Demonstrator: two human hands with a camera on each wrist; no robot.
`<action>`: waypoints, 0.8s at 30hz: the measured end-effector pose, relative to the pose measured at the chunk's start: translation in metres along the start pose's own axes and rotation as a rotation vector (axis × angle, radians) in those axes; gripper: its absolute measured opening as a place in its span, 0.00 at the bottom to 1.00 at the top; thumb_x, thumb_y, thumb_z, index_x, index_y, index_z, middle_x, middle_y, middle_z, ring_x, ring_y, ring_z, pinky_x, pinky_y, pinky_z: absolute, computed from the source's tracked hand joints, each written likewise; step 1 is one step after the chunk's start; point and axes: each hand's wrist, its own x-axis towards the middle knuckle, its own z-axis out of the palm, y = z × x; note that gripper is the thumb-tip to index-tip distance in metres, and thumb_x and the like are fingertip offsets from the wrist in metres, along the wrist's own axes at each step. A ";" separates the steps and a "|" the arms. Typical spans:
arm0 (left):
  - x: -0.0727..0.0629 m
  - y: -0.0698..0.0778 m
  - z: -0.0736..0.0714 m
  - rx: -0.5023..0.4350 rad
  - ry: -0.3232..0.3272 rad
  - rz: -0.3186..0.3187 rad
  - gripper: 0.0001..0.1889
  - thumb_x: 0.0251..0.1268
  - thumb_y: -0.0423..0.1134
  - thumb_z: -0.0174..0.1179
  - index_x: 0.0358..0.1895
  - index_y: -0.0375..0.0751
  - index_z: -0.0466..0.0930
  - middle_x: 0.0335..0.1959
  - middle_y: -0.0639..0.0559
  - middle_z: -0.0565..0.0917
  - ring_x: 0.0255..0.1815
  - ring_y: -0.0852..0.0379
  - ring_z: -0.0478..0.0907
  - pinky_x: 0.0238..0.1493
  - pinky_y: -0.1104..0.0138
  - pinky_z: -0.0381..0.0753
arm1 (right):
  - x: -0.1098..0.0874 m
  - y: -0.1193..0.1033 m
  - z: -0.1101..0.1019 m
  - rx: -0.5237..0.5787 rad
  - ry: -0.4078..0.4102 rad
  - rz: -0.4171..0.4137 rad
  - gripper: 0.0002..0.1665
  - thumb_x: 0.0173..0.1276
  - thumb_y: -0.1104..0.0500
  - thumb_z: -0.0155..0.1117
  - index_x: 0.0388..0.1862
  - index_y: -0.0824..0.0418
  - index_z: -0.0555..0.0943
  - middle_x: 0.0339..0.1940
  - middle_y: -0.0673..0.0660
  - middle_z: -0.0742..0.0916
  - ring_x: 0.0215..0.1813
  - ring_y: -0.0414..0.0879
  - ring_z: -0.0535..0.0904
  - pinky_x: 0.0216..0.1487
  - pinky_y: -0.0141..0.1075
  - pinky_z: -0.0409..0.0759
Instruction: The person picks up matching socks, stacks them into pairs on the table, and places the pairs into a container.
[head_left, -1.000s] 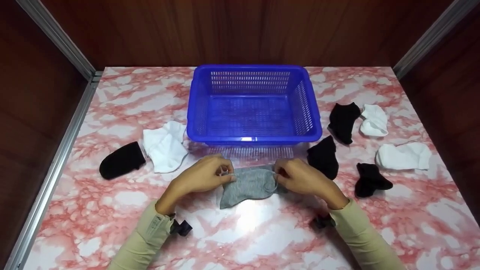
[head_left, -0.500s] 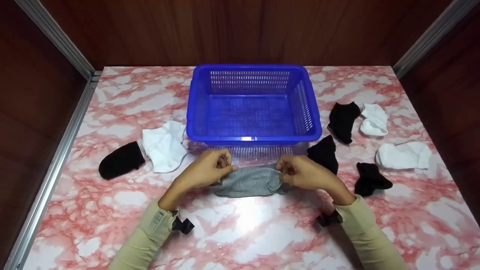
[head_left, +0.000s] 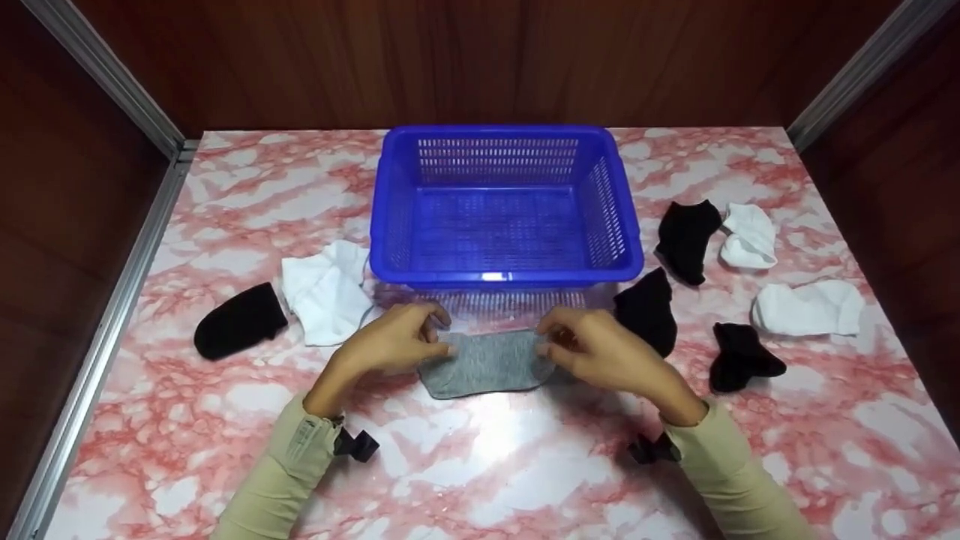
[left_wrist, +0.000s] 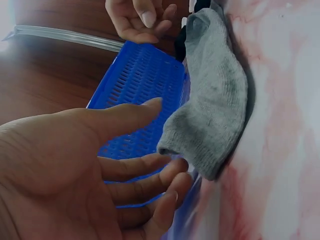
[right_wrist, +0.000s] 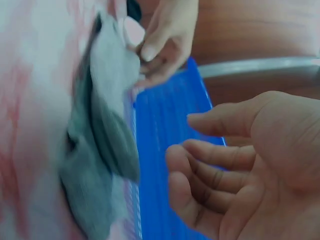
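Two grey socks, laid one over the other, lie on the table in front of the basket; the upper grey sock (head_left: 487, 367) covers most of the lower. My left hand (head_left: 394, 341) hovers at its left end, thumb and fingers apart, as the left wrist view shows beside the ribbed cuff of the grey sock (left_wrist: 215, 95). At the other end is my right hand (head_left: 607, 349), fingers loosely bent. In the right wrist view a gap separates that right hand (right_wrist: 270, 155) from the grey cloth (right_wrist: 112, 70). Neither hand pinches the fabric.
Behind the socks stands a blue plastic basket (head_left: 506, 277). Left of it lie a black sock (head_left: 240, 321) and white socks (head_left: 326, 296). To the right are several more: black socks (head_left: 686, 240), (head_left: 649, 311), (head_left: 742, 358) and white socks (head_left: 750, 238), (head_left: 810, 309).
Both hands have let go of the grey sock they pinched at its ends. The sock's left end has shifted leftward, and its front edge now lies straighter.
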 end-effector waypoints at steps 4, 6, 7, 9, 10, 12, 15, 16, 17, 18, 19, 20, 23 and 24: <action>0.001 0.002 0.001 -0.021 -0.011 0.017 0.09 0.65 0.41 0.72 0.42 0.43 0.85 0.28 0.57 0.81 0.32 0.62 0.76 0.40 0.66 0.77 | -0.001 -0.009 0.011 0.042 -0.049 -0.042 0.09 0.74 0.58 0.69 0.48 0.61 0.84 0.38 0.51 0.89 0.39 0.39 0.83 0.45 0.37 0.86; 0.000 0.005 0.001 -0.025 -0.005 0.019 0.06 0.65 0.41 0.72 0.37 0.45 0.84 0.28 0.58 0.80 0.32 0.62 0.75 0.40 0.66 0.76 | -0.001 -0.012 0.015 0.058 -0.067 -0.047 0.09 0.75 0.57 0.68 0.48 0.61 0.84 0.38 0.50 0.89 0.39 0.39 0.83 0.44 0.39 0.86; -0.001 0.006 0.001 -0.027 -0.002 0.019 0.07 0.66 0.42 0.71 0.36 0.46 0.83 0.28 0.58 0.80 0.32 0.61 0.75 0.40 0.66 0.76 | 0.000 -0.013 0.016 0.068 -0.073 -0.048 0.10 0.75 0.57 0.68 0.49 0.61 0.84 0.38 0.50 0.89 0.39 0.39 0.83 0.44 0.39 0.86; -0.002 0.011 0.001 -0.045 -0.001 0.021 0.08 0.68 0.43 0.70 0.37 0.46 0.82 0.30 0.56 0.81 0.34 0.60 0.76 0.41 0.65 0.77 | 0.000 -0.014 0.018 0.091 -0.080 -0.045 0.11 0.75 0.57 0.68 0.50 0.62 0.84 0.38 0.50 0.90 0.39 0.40 0.85 0.45 0.40 0.87; -0.002 0.014 0.002 -0.060 -0.003 0.023 0.08 0.68 0.44 0.69 0.38 0.45 0.82 0.31 0.56 0.82 0.35 0.60 0.77 0.41 0.65 0.78 | 0.000 -0.014 0.019 0.106 -0.080 -0.041 0.12 0.75 0.57 0.68 0.51 0.62 0.83 0.39 0.50 0.90 0.40 0.40 0.86 0.46 0.40 0.87; -0.002 0.018 0.005 -0.102 -0.009 0.023 0.09 0.70 0.44 0.68 0.41 0.44 0.81 0.34 0.54 0.82 0.35 0.59 0.77 0.42 0.65 0.79 | 0.000 -0.014 0.020 0.143 -0.081 -0.029 0.14 0.75 0.56 0.68 0.53 0.63 0.83 0.41 0.51 0.91 0.43 0.42 0.88 0.49 0.39 0.88; 0.001 0.023 0.013 -0.175 -0.014 0.024 0.09 0.71 0.43 0.67 0.45 0.43 0.81 0.34 0.53 0.82 0.34 0.59 0.77 0.40 0.66 0.78 | 0.001 -0.014 0.021 0.208 -0.087 0.010 0.17 0.76 0.56 0.68 0.56 0.64 0.81 0.44 0.54 0.91 0.45 0.44 0.89 0.51 0.37 0.88; 0.003 0.024 0.016 -0.203 -0.013 0.026 0.10 0.71 0.43 0.67 0.46 0.42 0.81 0.34 0.52 0.83 0.34 0.59 0.77 0.38 0.66 0.78 | 0.001 -0.013 0.022 0.228 -0.091 0.027 0.18 0.76 0.55 0.67 0.58 0.65 0.80 0.45 0.55 0.91 0.46 0.45 0.90 0.50 0.37 0.87; 0.005 0.025 0.020 -0.232 -0.014 0.019 0.10 0.71 0.43 0.67 0.48 0.43 0.81 0.34 0.52 0.83 0.34 0.60 0.77 0.38 0.67 0.79 | 0.002 -0.013 0.023 0.240 -0.094 0.043 0.19 0.76 0.55 0.67 0.59 0.66 0.80 0.45 0.55 0.92 0.46 0.46 0.90 0.50 0.36 0.87; 0.007 0.027 0.024 -0.268 -0.018 0.011 0.11 0.72 0.43 0.66 0.50 0.43 0.81 0.35 0.52 0.84 0.33 0.60 0.79 0.37 0.66 0.81 | 0.002 -0.012 0.023 0.249 -0.096 0.057 0.20 0.77 0.55 0.67 0.60 0.66 0.79 0.45 0.56 0.92 0.45 0.47 0.90 0.49 0.35 0.87; 0.009 0.029 0.028 -0.304 -0.024 -0.001 0.11 0.73 0.42 0.65 0.52 0.43 0.81 0.36 0.51 0.86 0.32 0.59 0.80 0.36 0.66 0.83 | 0.003 -0.011 0.024 0.252 -0.098 0.075 0.22 0.77 0.55 0.66 0.61 0.67 0.78 0.45 0.57 0.92 0.45 0.47 0.90 0.48 0.35 0.87; 0.010 0.030 0.031 -0.333 -0.028 -0.017 0.12 0.75 0.43 0.63 0.54 0.43 0.81 0.36 0.50 0.87 0.31 0.59 0.81 0.35 0.65 0.84 | 0.004 -0.011 0.025 0.248 -0.099 0.090 0.23 0.77 0.55 0.66 0.63 0.67 0.77 0.46 0.58 0.92 0.45 0.48 0.91 0.47 0.35 0.87; 0.014 0.035 0.040 -0.426 -0.046 -0.082 0.14 0.80 0.43 0.56 0.61 0.44 0.79 0.36 0.49 0.88 0.31 0.57 0.84 0.34 0.63 0.88 | 0.005 -0.008 0.028 0.207 -0.093 0.123 0.26 0.77 0.54 0.66 0.65 0.69 0.76 0.46 0.59 0.92 0.46 0.49 0.90 0.47 0.38 0.88; 0.015 0.036 0.042 -0.459 -0.053 -0.097 0.15 0.82 0.42 0.53 0.63 0.44 0.78 0.35 0.49 0.87 0.30 0.57 0.84 0.33 0.62 0.89 | 0.005 -0.008 0.028 0.194 -0.092 0.131 0.27 0.77 0.54 0.66 0.66 0.69 0.75 0.46 0.59 0.92 0.47 0.50 0.90 0.47 0.40 0.88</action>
